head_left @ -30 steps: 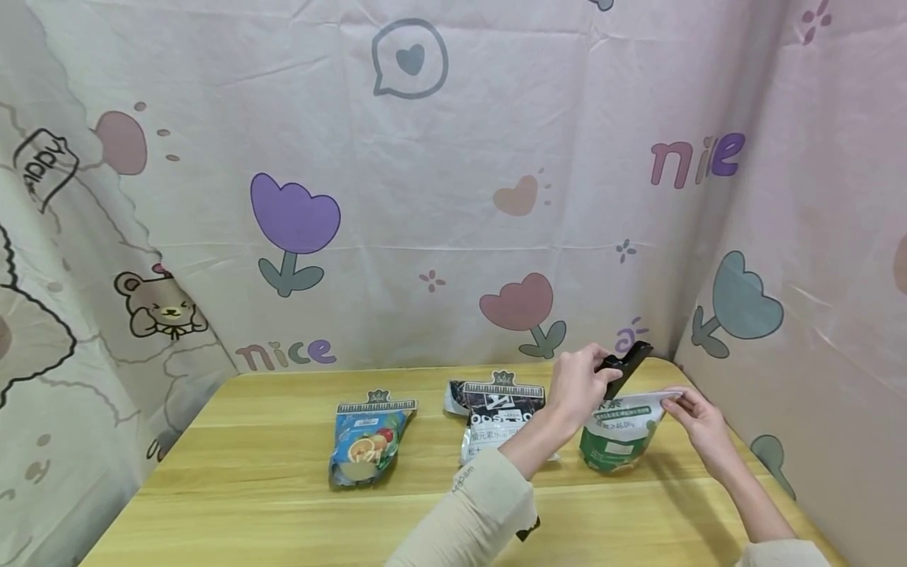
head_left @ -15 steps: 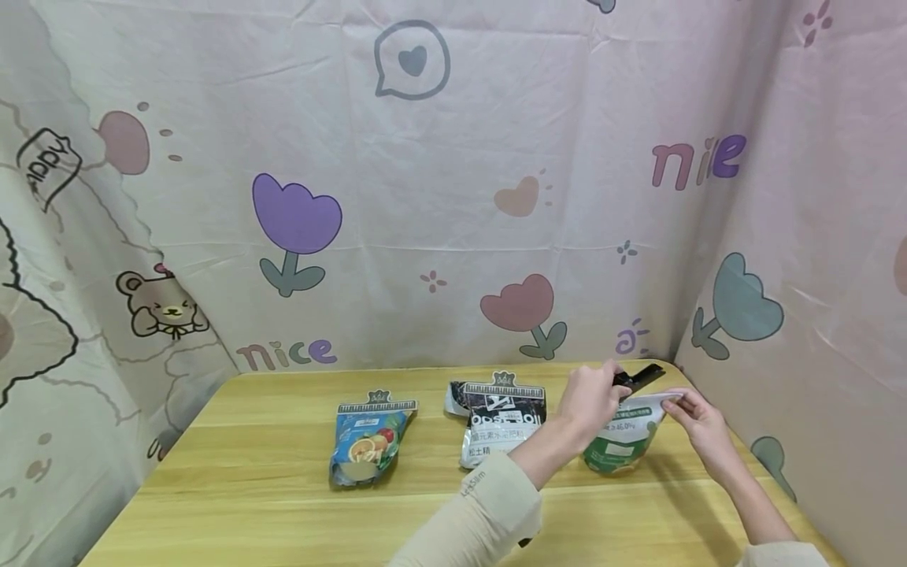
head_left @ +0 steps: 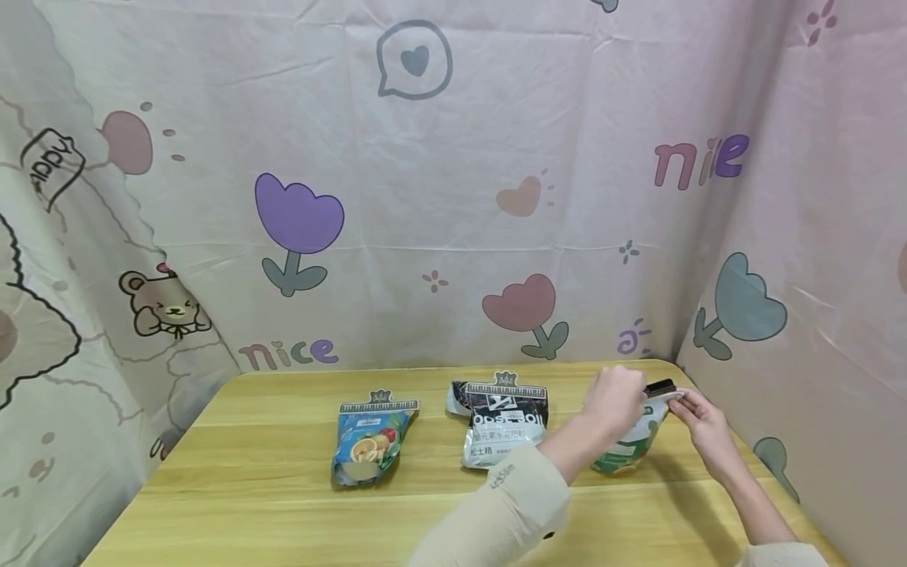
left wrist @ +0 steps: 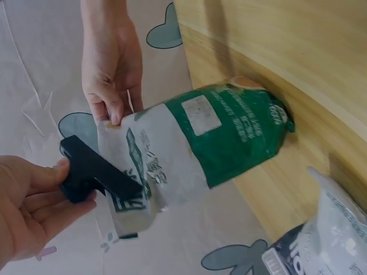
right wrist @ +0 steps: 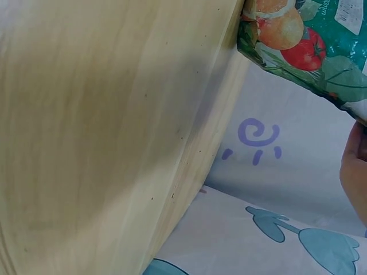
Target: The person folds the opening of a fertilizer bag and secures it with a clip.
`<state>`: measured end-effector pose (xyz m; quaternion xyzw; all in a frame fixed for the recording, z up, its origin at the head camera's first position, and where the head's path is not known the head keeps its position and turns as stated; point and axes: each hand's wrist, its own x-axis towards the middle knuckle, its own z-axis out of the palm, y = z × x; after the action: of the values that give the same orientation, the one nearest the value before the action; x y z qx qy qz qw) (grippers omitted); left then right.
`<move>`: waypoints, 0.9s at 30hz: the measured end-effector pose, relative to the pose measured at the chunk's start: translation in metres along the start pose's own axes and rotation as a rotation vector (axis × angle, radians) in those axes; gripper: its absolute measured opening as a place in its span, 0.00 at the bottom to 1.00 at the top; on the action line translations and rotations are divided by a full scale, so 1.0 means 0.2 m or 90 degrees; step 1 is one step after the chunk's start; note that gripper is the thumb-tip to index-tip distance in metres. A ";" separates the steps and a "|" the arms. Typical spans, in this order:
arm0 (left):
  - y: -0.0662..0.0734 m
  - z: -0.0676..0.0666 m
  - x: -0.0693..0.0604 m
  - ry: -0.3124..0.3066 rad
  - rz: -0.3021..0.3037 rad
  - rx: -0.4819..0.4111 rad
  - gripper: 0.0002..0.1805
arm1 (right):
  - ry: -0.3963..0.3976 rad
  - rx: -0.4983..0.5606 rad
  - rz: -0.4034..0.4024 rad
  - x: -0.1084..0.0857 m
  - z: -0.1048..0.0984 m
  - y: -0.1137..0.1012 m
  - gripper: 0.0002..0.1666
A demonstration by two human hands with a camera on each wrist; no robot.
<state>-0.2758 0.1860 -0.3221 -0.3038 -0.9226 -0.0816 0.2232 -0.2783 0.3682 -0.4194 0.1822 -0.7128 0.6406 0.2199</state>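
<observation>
In the head view a green and white pouch (head_left: 633, 449) stands tilted at the right of the table. My right hand (head_left: 705, 429) pinches its top right corner. At the top edge, my left hand (head_left: 615, 402) holds a black bag clip (head_left: 660, 387). The left wrist view shows thumb and fingers of the left hand (left wrist: 34, 200) squeezing the clip (left wrist: 94, 169), one bar lying across the pouch's white upper part. A dark end shows past the pouch's edge. In the right wrist view, only part of the right hand (right wrist: 354, 166) appears below the pouch (right wrist: 327, 51).
A blue pouch (head_left: 368, 447) with a piano-key clip (head_left: 379, 406) lies left of centre on the wooden table (head_left: 234, 472). A black and white pouch (head_left: 499, 437) with a similar clip (head_left: 505, 389) is close to my left forearm. Patterned cloth (head_left: 425, 197) hangs behind.
My left hand has moved right and turned, bringing the black clip down from a raised slant onto the pouch's top edge. The right hand keeps its pinch on the corner.
</observation>
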 end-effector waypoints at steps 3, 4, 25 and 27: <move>0.04 0.00 0.02 -0.008 0.005 0.062 0.02 | 0.014 -0.002 -0.002 0.00 0.01 -0.01 0.18; 0.06 0.00 0.02 -0.012 0.005 0.077 0.02 | 0.019 0.002 -0.001 0.00 0.01 -0.01 0.19; 0.10 0.10 0.00 -0.018 0.005 0.142 0.06 | 0.037 -0.004 -0.032 -0.01 0.00 0.03 0.12; 0.04 0.12 -0.03 0.022 -0.021 0.082 0.08 | 0.020 0.016 -0.031 0.00 0.00 0.03 0.12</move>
<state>-0.2759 0.1962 -0.3461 -0.2718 -0.9270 -0.0312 0.2566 -0.2813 0.3680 -0.4256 0.1922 -0.6964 0.6470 0.2441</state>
